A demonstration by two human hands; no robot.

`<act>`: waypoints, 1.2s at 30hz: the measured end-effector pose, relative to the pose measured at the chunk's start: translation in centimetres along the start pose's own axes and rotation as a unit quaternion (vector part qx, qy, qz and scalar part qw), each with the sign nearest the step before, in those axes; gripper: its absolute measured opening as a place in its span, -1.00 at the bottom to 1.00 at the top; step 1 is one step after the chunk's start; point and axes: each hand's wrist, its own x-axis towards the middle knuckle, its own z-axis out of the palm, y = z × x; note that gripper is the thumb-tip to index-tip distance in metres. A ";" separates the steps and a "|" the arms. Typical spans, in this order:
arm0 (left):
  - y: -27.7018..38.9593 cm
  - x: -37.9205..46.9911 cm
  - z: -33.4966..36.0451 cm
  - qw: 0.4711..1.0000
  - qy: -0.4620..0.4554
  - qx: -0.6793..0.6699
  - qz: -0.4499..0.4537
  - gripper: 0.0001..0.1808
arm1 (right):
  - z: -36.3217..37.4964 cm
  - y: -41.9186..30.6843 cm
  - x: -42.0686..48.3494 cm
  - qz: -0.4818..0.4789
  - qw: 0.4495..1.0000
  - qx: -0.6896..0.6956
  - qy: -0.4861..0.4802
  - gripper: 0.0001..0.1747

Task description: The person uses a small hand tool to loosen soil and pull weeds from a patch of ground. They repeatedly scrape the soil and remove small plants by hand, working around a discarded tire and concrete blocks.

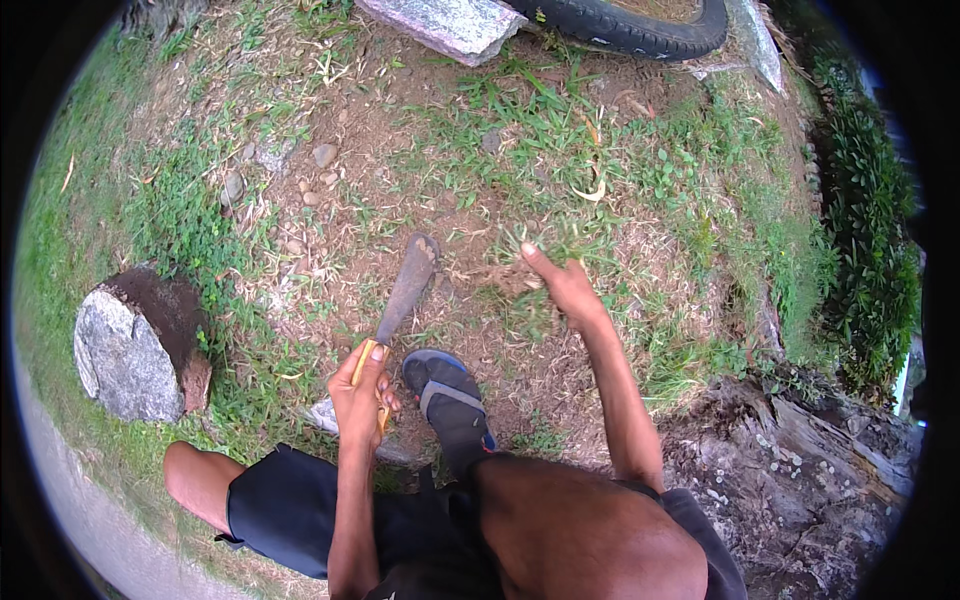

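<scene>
My left hand grips the yellow handle of a short machete-like blade. The worn, dull metal points away from me over bare soil, its broad rounded tip close to the ground. To the right, my right hand is closed around a clump of pulled grass, with blades and roots sticking out between thumb and fingers; this part is blurred. Between my arms is my foot in a dark sock and a flip-flop. Patchy grass and dry cuttings cover the soil around both hands.
A large rock stands at the left, and a weathered stump lies close by my right side. Ahead are a flat stone slab and a black tire. Small stones dot the soil. Dense plants line the right edge.
</scene>
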 end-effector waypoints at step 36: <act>-2.2 -3.1 -8.8 0.984 0.051 -0.168 -0.022 -0.65 | -26.5 -8.3 0.6 -0.229 0.955 0.030 0.187 -0.26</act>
